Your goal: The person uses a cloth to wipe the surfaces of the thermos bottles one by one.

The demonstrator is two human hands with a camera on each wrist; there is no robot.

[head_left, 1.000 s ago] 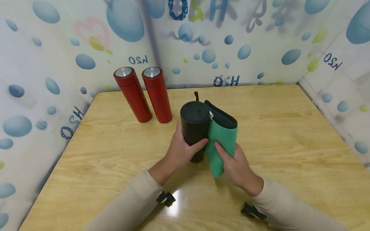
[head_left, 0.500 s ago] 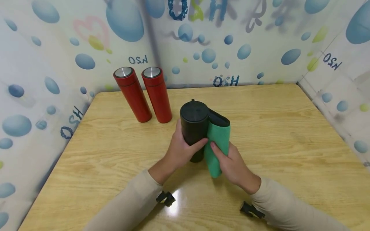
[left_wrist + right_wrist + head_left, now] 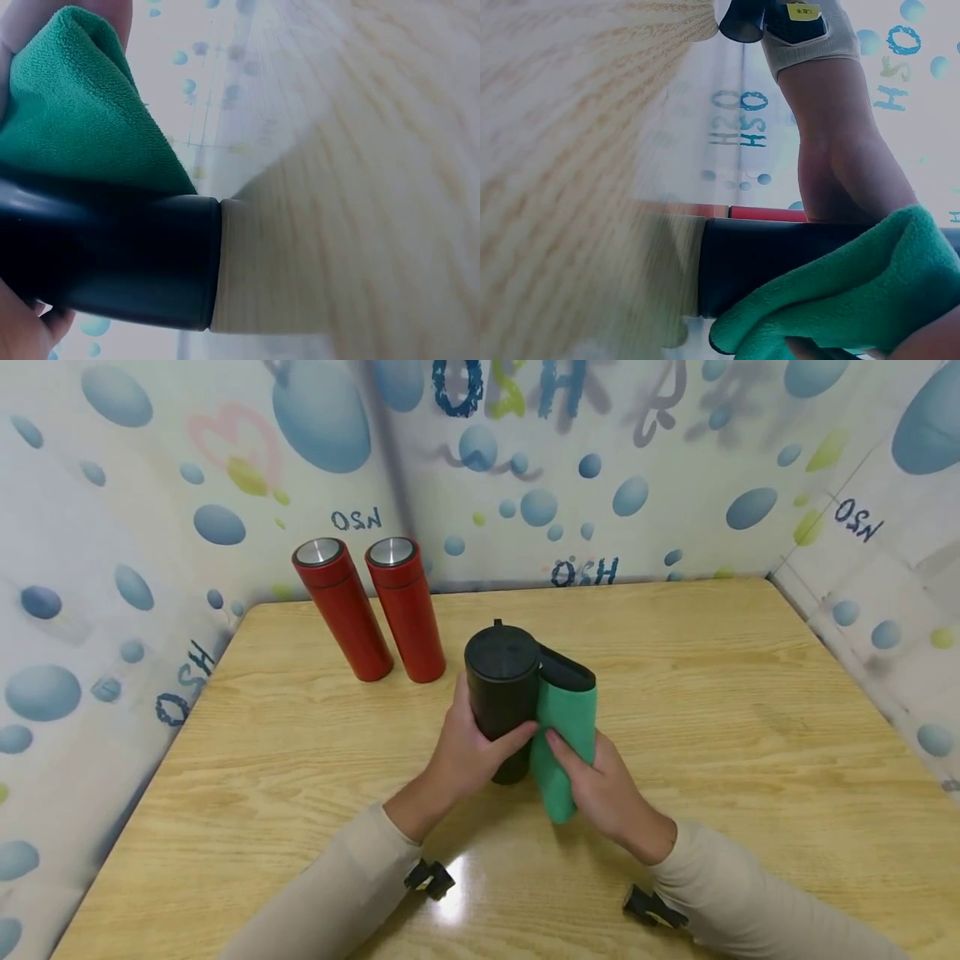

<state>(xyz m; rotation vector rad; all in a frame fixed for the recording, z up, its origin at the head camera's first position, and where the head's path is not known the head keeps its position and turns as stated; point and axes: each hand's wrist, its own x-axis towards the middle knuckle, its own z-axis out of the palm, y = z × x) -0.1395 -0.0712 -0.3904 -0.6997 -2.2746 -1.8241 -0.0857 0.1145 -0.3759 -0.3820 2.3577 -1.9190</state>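
A black tumbler (image 3: pixel 501 685) stands upright near the middle of the wooden table, a small loop showing behind its lid. My left hand (image 3: pixel 474 747) grips it from the left, thumb across its front. In my right hand (image 3: pixel 603 789) is a folded green cloth (image 3: pixel 566 735) with a dark inner side, pinched with the thumb in front and held against the tumbler's right side. The left wrist view shows the tumbler's base (image 3: pixel 150 259) at the tabletop with the cloth (image 3: pixel 82 112) beside it. Fingers behind both things are hidden in the head view.
Two red bottles (image 3: pixel 345 610) with silver lids stand side by side at the back left of the table (image 3: pixel 712 710). Patterned walls (image 3: pixel 637 452) rise behind and at the sides. A small black device (image 3: pixel 430 878) hangs at each wrist.
My right hand has shifted slightly left, bringing the cloth closer against the tumbler and turning it narrower. The left hand and tumbler stay in place. Between the last two frames little differs.
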